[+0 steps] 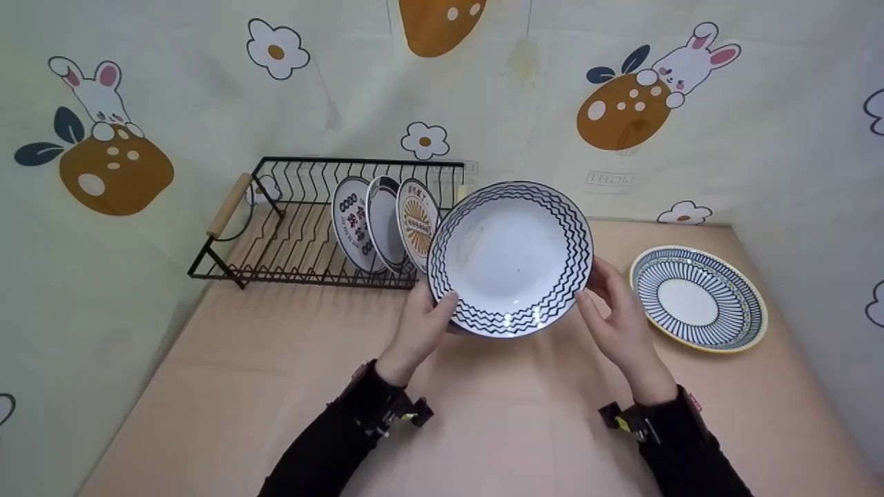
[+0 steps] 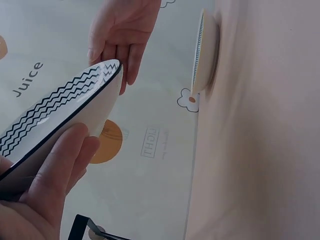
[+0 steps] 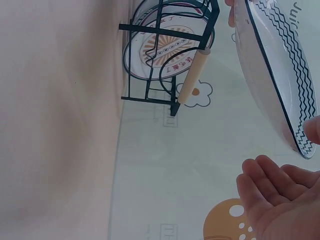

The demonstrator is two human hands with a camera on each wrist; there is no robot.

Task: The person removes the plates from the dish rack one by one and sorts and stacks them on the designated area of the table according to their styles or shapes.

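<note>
A white plate with black zigzag bands round its rim (image 1: 511,248) is held up over the table, tilted so its inside faces the head camera. My left hand (image 1: 423,321) grips its lower left edge, thumb over the rim and fingers under it; the left wrist view shows those fingers (image 2: 57,160) against the underside. At the opposite edge is my right hand (image 1: 618,321), its thumb at the rim. In the right wrist view, this hand's fingers (image 3: 267,185) are loosely extended, apart from the plate's underside.
Behind on the left stands a black wire dish rack (image 1: 304,281) with a wooden handle (image 1: 230,206). Three patterned plates stand upright in it, among them one with an orange sunburst (image 1: 416,224). A blue-striped dish with a yellow rim (image 1: 690,300) lies on the table (image 1: 511,428) at right.
</note>
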